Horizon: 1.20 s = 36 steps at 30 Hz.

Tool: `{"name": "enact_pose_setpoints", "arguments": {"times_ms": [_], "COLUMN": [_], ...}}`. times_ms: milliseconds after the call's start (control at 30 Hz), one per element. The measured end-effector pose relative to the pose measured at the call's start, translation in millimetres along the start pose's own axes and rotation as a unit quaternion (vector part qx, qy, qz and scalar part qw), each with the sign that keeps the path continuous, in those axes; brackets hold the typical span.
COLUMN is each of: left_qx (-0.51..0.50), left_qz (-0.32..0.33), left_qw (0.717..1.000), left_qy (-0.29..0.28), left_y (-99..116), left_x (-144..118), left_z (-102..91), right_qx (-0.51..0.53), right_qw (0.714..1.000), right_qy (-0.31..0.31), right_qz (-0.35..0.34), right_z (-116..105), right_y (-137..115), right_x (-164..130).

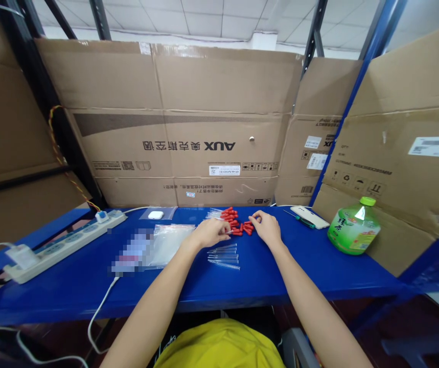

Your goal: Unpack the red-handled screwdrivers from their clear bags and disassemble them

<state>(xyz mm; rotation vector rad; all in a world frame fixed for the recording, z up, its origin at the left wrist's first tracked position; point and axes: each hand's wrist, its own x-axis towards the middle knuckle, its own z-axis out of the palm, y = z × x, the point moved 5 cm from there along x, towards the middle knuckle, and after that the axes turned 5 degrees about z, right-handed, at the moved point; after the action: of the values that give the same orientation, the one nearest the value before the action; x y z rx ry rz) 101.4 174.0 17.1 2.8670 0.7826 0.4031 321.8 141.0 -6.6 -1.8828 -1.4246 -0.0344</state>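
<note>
A loose heap of small red caps (pixel 233 219) lies on the blue table (pixel 299 266). My left hand (pixel 210 232) rests with curled fingers at the heap's near left edge; what it holds I cannot make out. My right hand (pixel 267 228) sits at the heap's right side, fingertips pinching at a red cap (pixel 248 228). Several thin clear tubes (pixel 224 256) lie side by side on the table just below my left hand. More clear tubes (pixel 213 214) lie behind the heap.
A clear plastic bag (pixel 167 243) lies left of my hands, a white power strip (pixel 64 245) at far left. A white earbud case (pixel 155 215) sits at the back. A phone (pixel 309 216) and a green bottle (pixel 354 227) stand to the right. Cardboard boxes (pixel 188 128) wall the back.
</note>
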Motion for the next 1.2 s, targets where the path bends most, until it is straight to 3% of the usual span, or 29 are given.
{"name": "enact_pose_setpoints", "arguments": {"times_ms": [133, 533, 733, 867, 1200], "left_qx": [-0.014, -0.043, -0.014, 0.035, 0.076], "left_qz": [-0.013, -0.010, 0.004, -0.040, -0.121], "left_qw": [0.999, 0.996, 0.999, 0.998, 0.988], "left_qy": [-0.033, -0.076, -0.043, -0.028, -0.061], "left_y": [-1, -2, -2, -9, -11], "left_x": [0, 0, 1, 0, -4], "left_z": [4.7, 10.5, 5.3, 1.2, -2.4], "right_qx": [0.001, -0.033, -0.024, 0.000, 0.051], "right_qw": [0.999, 0.997, 0.998, 0.998, 0.992], "right_qy": [-0.037, -0.069, -0.056, -0.046, -0.063], "right_qz": [-0.002, 0.020, -0.008, -0.037, -0.098], "right_z": [7, 9, 8, 8, 12], "right_y": [-4, -5, -9, -14, -25], "right_x": [-1, -3, -2, -2, -5]}}
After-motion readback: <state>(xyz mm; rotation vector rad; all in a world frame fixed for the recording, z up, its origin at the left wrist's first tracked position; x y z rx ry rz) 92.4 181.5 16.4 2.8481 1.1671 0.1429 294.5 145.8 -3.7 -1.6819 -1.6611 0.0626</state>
